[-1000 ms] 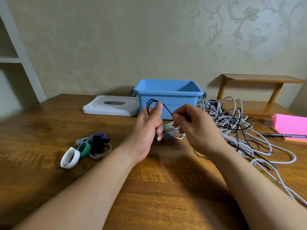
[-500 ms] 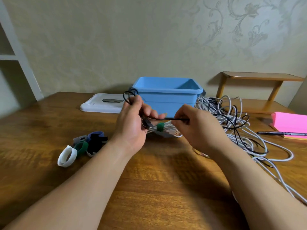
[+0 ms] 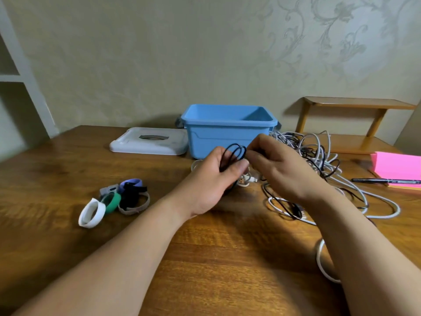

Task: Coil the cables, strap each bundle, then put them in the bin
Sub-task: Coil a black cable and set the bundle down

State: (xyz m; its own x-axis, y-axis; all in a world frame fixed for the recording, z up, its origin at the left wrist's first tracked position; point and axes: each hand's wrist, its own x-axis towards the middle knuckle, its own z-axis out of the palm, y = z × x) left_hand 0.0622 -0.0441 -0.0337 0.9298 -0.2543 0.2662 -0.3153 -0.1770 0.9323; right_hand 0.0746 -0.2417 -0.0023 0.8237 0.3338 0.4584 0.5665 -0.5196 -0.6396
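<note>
centre of clock = the two hands, mid tabletop [image 3: 205,265].

left hand [image 3: 210,181]: fingers curled, thumb pressed across a few loops of black cable [image 3: 234,153]. loops stand upright out of the fist, tops at the level of the bin's lower wall.

right hand [image 3: 282,172]: fingers curled in toward the right edge of the loops. looks to pinch the same black cable there; fingertips blurred. the rest of the cable drops under this hand and lies on the wood at 5 o'clock.

12 o'clock: blue bin [image 3: 227,133], open on top, just behind the hands, near wall facing the camera. inside mostly hidden by its rim.

10 o'clock: white lid [image 3: 149,142] flat on the wood, right edge just beside the bin's left wall; cannot tell if they touch.

8 o'clock: cluster of straps [image 3: 127,197], rolled into rings and touching one another, with a white strap [image 3: 91,213] nearest the camera and a green strap [image 3: 112,201] behind it. well apart from the left forearm.

just under the hands: a white cable bundle [image 3: 245,180], mostly hidden by the left hand, plugs showing.

2 to 4 o'clock: cable tangle [image 3: 323,160], white and black mixed, from the bin's right corner out along the right forearm; one white loop runs under that forearm at 5 o'clock.

3 o'clock, far edge: pink paper pad [image 3: 398,164], pen [image 3: 378,180] at its near edge. wooden shelf [image 3: 355,103] behind it against the wall.

6 o'clock: broad wood between the forearms.
</note>
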